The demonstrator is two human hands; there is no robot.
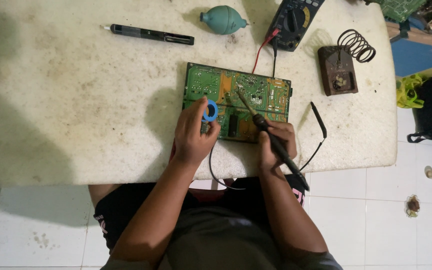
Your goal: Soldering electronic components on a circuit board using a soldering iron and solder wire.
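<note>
**Inspector:** State your hands.

**Me:** My right hand [275, 144] is clenched around the iron [271, 137], gripped like a pen. Its tip rests on the board [271, 95], near the middle. My left hand [193, 135] grasps a blue spool [210, 111] between thumb and fingers, held over the board's left part. Whether the spool touches the board, I cannot tell.

**Inspector:** Location of the board?

**Me:** Flat on the table [76, 100], at the near edge, directly before me. Green, copper side up.

**Inspector:** Surroundings?

**Me:** A meter [294, 21] sits beyond the board at the far edge, its red and black leads running down toward the board. One black probe [319, 120] lies just right of the board. An iron stand [340, 67] with a coil stands further right. A green blower [222, 20] and a black pen tool [151, 34] lie well apart, at far left.
</note>
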